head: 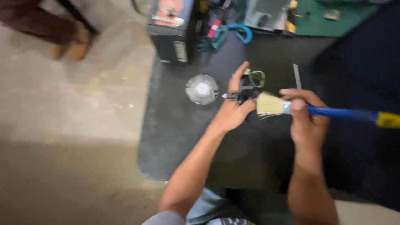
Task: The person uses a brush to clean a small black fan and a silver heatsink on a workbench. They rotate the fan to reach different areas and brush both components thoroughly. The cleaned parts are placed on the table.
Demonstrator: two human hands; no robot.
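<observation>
You are sitting over a dark grey mat (175, 137) spread on a pale, dusty concrete floor (66, 125); the mat's rounded corner lies near your left elbow. At the top left, another person's brown shoe (77, 46) rests on the concrete, well apart from your work.

Along the mat's far edge stands a black box-shaped unit (171, 29) with a red and white panel on top. Beside it lie blue-handled tools (233, 33), a grey boxy object (264, 14) and a green board (337, 18); the blur hides what any of these hold.

Your left hand (233, 108) is curled around a small black part (246, 93), thumb and fingers pinching it, the index finger raised. A short metal pin sticks out of the part toward a round silvery disc (202, 89) that lies flat on the mat, just beside the hand but not touching it. A greenish loop (256, 78) shows just behind the part.

Your right hand (306, 118) is closed on a paintbrush (316, 110) with a blue handle and yellow end, gripped near the ferrule. Its pale bristles touch the black part. A thin metal strip (296, 76) lies on the mat beyond your right hand.
</observation>
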